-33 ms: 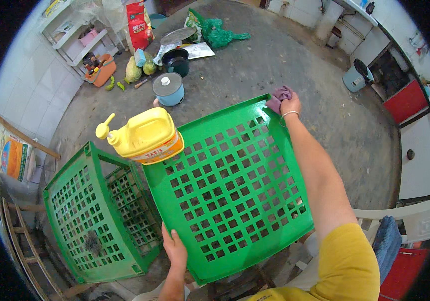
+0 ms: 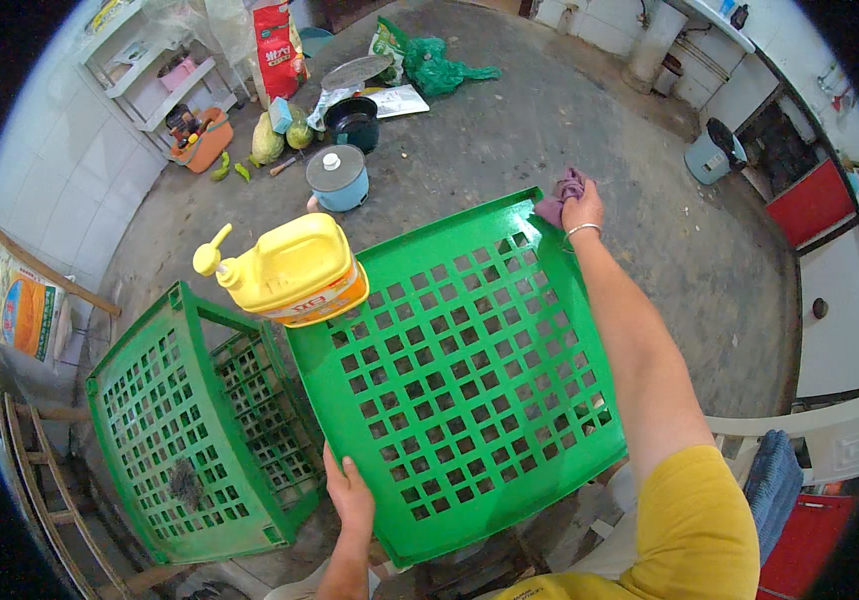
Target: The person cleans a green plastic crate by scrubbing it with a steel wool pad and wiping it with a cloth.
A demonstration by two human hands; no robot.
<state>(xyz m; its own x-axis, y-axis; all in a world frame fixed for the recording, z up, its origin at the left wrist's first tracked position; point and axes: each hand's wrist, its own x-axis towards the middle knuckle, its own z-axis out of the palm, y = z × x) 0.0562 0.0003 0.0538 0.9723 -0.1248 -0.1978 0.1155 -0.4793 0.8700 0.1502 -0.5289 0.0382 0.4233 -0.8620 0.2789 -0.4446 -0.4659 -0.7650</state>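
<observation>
A bright green plastic shelf panel [image 2: 469,375] with rows of square holes lies tilted in front of me. At its left edge, near the close corner, my left hand [image 2: 350,497] grips the rim with the thumb on top. My right hand [image 2: 583,208] is closed around a bunched purple cloth [image 2: 552,208] at the panel's far right corner. A yellow pump bottle [image 2: 294,270] stands on the far left corner. To the left stands a green plastic rack [image 2: 164,430] of matching make, with a dark scouring pad [image 2: 186,485] on its holed surface.
Beyond the panel, a blue lidded pot [image 2: 339,190], a dark pot [image 2: 352,125], melons [image 2: 267,143] and a green bag [image 2: 439,68] sit on the floor. An orange basket [image 2: 204,140] is near white shelves. A bucket [image 2: 715,155] stands by cabinets, a wooden ladder [image 2: 49,470] at left.
My right hand and the purple cloth have shifted very slightly away at the panel's far right corner. My left hand keeps its hold.
</observation>
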